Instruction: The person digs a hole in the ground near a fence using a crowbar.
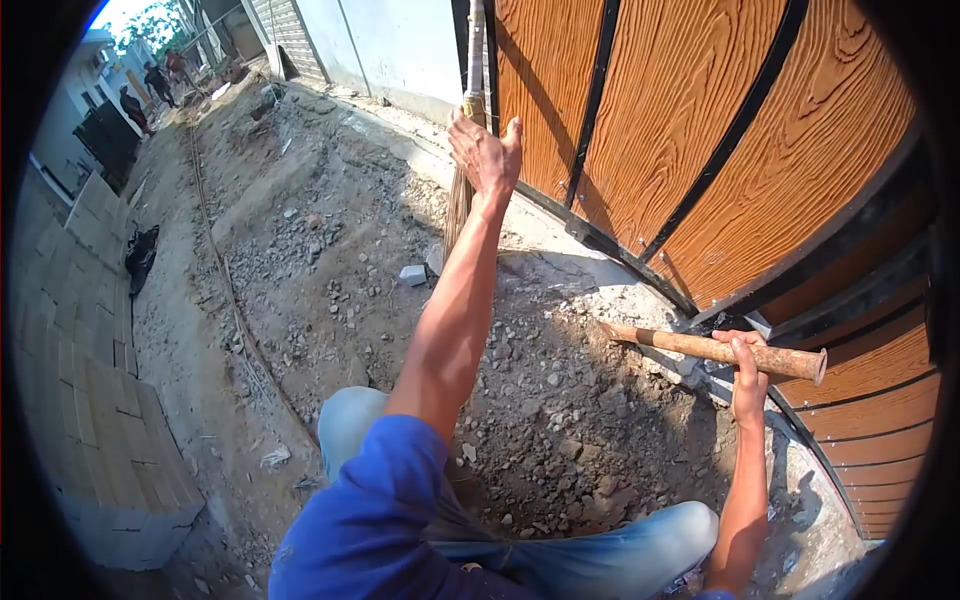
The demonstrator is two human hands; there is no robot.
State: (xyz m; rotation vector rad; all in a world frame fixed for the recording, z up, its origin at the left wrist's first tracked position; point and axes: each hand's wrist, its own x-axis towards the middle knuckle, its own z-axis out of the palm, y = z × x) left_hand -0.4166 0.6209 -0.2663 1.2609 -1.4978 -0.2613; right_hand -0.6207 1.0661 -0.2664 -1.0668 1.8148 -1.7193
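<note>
My right hand (745, 370) is wrapped around a thick, rusty chisel (690, 345) near its flared head. The chisel lies slanted, its tip against the rubble by the foot of the brown gate. My left hand (485, 155) is stretched forward, fingers extended and thumb apart, at the binding of a stick broom (475, 60). The broom leans upright beside the gate's edge, its bristles partly hidden behind my wrist. Below my hands, broken stones and loose soil (580, 450) spread between my bent knees.
Wood-grain gate panels (680, 110) with black metal strips rise at the right. A pale block (412, 274) lies on the rubble. Stacked grey blocks (100, 400) line the left side. A hose-like line (215, 250) runs along the dirt lane. Several people (150, 85) stand far off.
</note>
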